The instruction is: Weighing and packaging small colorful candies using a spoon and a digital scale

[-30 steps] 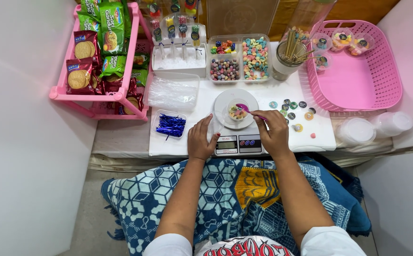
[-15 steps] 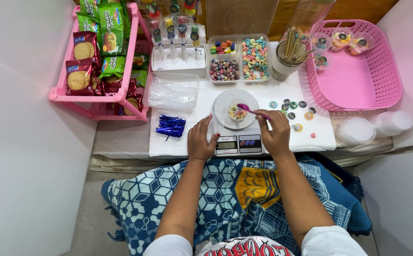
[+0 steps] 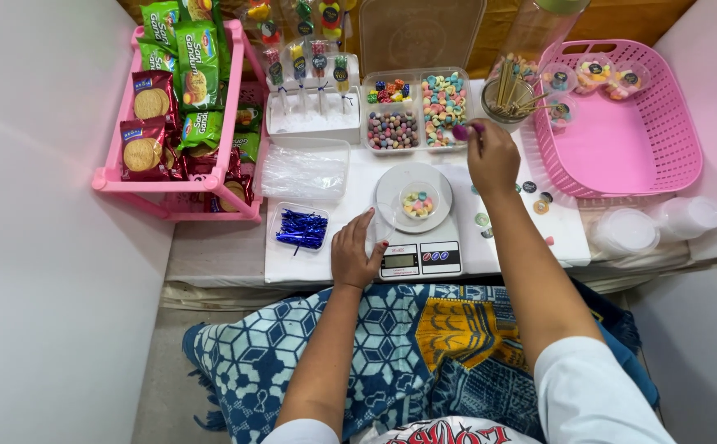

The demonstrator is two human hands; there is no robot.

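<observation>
Our right hand (image 3: pixel 490 156) has left the scale — a second ago it hovered just over the small clear cup, and now it is stretched toward the far side of the table (image 3: pixel 531 238), pinching a purple scoop (image 3: pixel 462 130) whose bowl sits at the near edge of the compartment of pastel candies (image 3: pixel 443 103) in the divided clear box. We read this as a trip back for another scoopful, so the filling looks only partly done. The small clear cup (image 3: pixel 418 202) stands on the round white platform of the kitchen scale (image 3: pixel 414 222), holding a few pastel pieces — it sits where it did in the earlier frames. Our left hand (image 3: pixel 357 255) stays on the table just left of the scale, fingers curled loosely near a clear cup lid (image 3: pixel 383 224); whether it actually grips the lid we cannot tell. Compared with the earlier view, the right forearm now crosses diagonally to the far right, leaving the cup and the scale's display fully uncovered. Further left lie a clear tray of blue twist ties (image 3: pixel 301 228) and the pink rack of snack packets (image 3: pixel 182 107); on the right, the pink basket (image 3: pixel 663 156) holds a few filled cups at its far edge, just beside a jar of wooden sticks (image 3: pixel 511 94).
</observation>
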